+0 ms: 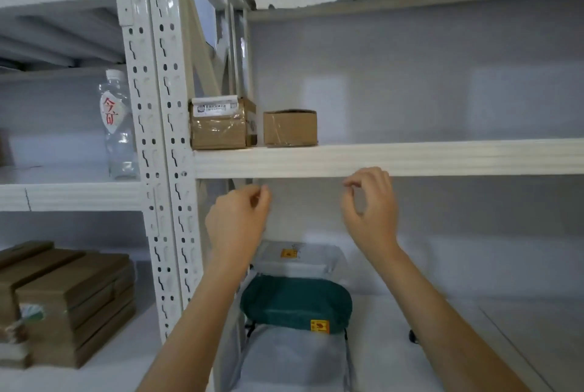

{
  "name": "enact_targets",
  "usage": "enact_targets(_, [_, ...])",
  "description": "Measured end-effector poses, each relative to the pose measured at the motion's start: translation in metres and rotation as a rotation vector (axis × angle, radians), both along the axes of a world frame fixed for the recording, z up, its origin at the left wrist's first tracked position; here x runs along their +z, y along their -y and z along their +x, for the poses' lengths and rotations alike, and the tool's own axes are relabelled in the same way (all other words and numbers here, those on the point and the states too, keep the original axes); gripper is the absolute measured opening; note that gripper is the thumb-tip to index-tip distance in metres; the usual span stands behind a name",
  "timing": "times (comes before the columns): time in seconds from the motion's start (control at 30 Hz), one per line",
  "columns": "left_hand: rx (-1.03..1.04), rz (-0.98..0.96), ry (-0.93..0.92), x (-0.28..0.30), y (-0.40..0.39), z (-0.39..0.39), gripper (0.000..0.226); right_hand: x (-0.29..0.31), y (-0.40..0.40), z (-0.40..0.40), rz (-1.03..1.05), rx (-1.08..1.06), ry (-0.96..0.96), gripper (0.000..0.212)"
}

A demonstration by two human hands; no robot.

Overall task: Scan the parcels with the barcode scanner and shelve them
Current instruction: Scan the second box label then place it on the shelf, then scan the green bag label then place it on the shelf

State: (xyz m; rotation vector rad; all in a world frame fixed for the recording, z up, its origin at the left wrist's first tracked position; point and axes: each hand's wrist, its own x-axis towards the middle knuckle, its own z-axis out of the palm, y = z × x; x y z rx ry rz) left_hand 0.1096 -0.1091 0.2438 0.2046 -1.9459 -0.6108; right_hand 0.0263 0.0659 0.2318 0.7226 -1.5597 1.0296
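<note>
Two cardboard parcels stand on the white shelf (410, 159): a taped one with a white label (219, 124) at its left end, and a smaller plain box (290, 128) just right of it. My left hand (240, 221) and my right hand (369, 202) hover side by side just below the shelf's front edge. Both hold nothing, their fingers loosely curled and apart. No barcode scanner is in view.
A perforated white upright (161, 145) divides the racks. Left of it stand a clear plastic bottle (118, 126) and, lower down, a stack of flat cardboard parcels (66, 300). Below my hands lie a green pouch (297, 303) and grey plastic-wrapped parcels (297, 257).
</note>
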Motion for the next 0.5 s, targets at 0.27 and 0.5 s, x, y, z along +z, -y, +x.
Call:
enact_targets(0.27, [-0.107, 0.057, 0.666, -0.165, -0.008, -0.032, 0.028, -0.174, -0.021, -0.041, 0.480, 0.136, 1.105, 0.027])
enact_targets(0.5, [-0.094, 0.011, 0.955, -0.245, -0.030, -0.042, 0.022, -0.254, -0.036, -0.037, 0.584, 0.221, 1.370, 0.026])
